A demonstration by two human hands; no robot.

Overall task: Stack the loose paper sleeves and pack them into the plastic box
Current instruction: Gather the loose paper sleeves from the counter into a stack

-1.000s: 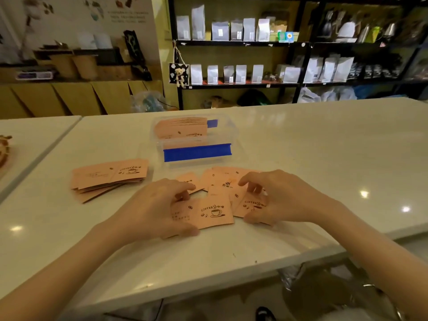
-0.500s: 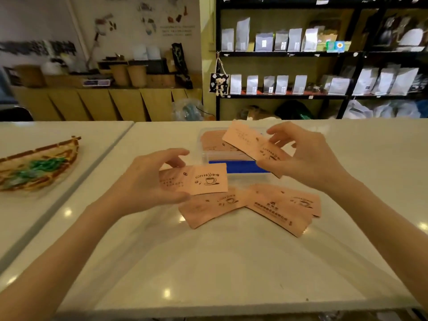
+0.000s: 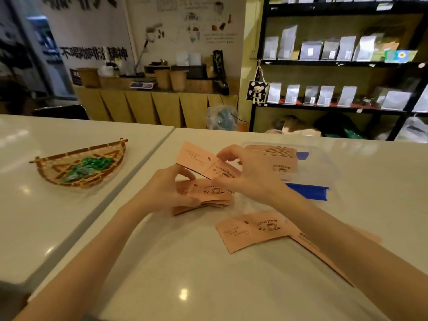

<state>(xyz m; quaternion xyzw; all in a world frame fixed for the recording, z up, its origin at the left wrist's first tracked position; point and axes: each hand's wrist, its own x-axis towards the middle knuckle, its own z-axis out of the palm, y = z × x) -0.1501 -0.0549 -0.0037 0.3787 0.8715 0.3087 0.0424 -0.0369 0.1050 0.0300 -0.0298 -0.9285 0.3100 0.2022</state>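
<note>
Coffee shop, white counter (image 3: 162, 274) in front of me, shelves of foil bags (image 3: 324, 49) at 1 o'clock, a second white table (image 3: 58, 216) at 9 to 10 o'clock.

Containers: clear plastic box (image 3: 342, 163) with blue tape strips at 1 o'clock on the counter, open on top, holding a neat stack of sleeves (image 3: 275, 156). Woven bamboo tray (image 3: 58, 172) at 10 o'clock on the other table, green wrapped pieces (image 3: 90, 166) in it.

Sleeves: flat salmon-pink paper, black "COFFEE" cup print on one half, small text on the other.

My left hand (image 3: 166, 193) grips a small stack of sleeves (image 3: 208, 195) at 12 o'clock, thumb on top, fingers under, held just above the counter. My right hand (image 3: 250, 177) pinches a single sleeve (image 3: 196, 159) by its right end between thumb and fingertips, held tilted right over the left-hand stack. Can't tell whether it touches the stack.

Loose ones left: one sleeve (image 3: 252, 230) flat on the counter at 3 o'clock, print up, near my right forearm. More sleeves (image 3: 324, 258) lie partly hidden under that forearm, count unclear.
</note>
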